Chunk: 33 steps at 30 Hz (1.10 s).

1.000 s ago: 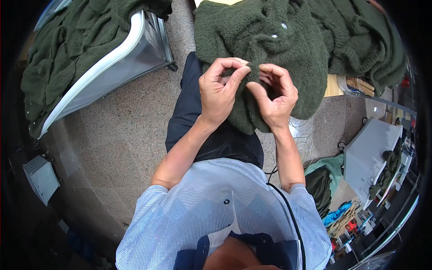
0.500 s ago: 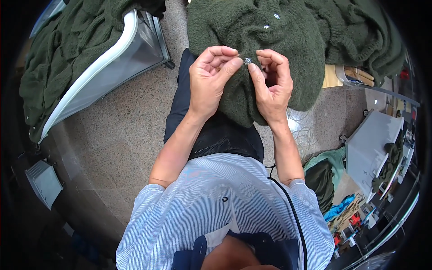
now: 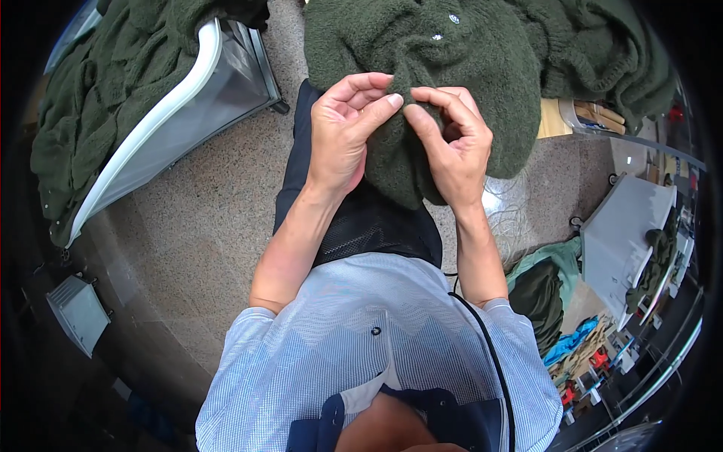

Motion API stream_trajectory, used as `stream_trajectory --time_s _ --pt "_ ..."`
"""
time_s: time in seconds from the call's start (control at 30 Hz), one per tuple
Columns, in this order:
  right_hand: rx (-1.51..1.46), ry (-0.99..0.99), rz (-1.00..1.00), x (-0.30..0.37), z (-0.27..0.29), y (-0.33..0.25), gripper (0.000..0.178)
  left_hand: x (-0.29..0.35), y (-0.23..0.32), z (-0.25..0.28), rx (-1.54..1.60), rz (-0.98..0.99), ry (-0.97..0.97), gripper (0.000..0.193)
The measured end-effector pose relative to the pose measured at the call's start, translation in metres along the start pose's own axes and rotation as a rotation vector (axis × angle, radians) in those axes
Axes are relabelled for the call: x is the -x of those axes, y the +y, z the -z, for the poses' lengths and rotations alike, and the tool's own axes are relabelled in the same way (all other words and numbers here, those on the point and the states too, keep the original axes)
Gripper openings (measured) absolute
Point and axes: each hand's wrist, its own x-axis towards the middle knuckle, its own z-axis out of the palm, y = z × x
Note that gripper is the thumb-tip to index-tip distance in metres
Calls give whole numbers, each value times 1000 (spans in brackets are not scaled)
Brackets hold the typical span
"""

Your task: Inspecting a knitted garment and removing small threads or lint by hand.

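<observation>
A dark green knitted cardigan lies bunched over my lap and the surface ahead. Two shiny buttons, the farther button and the nearer button, show on it beyond my fingers. My left hand pinches the knit between thumb and bent forefinger. Close beside it, my right hand grips the same fold with thumb and forefinger, the other fingers curled. The fingertips nearly meet, and whatever lies right between them is hidden.
At the left, a white curved-edge stand carries more green knitwear. A grey cart stands at the right, with heaped cloth beside it. Wooden-handled items lie near the cardigan. A small grey box sits far left.
Both hands have shifted slightly left and closer together. The shiny button seen between the fingertips is now out of sight. The cardigan has moved slightly left and away with them.
</observation>
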Motion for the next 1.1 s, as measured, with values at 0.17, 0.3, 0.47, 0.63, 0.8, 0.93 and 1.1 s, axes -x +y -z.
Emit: stream_trajectory --time_s 0.17,0.3,0.47,0.63,0.8,0.93,1.1 --pt "-96 25 -101 -2 0 6 16 0 -4 -2 -15 -11 11 27" --pt "-165 54 -120 -2 -2 8 8 1 -4 -1 -47 -5 -9 26" --pt "-104 91 -64 1 -6 14 5 2 -1 -5 -14 44 21 26" --pt "-79 97 -56 5 -6 20 6 -1 0 0 95 204 -47 26" --pt "-4 67 -20 2 -1 18 6 -5 8 -4 -142 92 -146 26" --pt "36 42 137 -1 10 16 13 -6 9 -2 -37 196 -111 28" --pt "-84 159 76 9 13 8 22 0 12 1 28 204 -153 31"
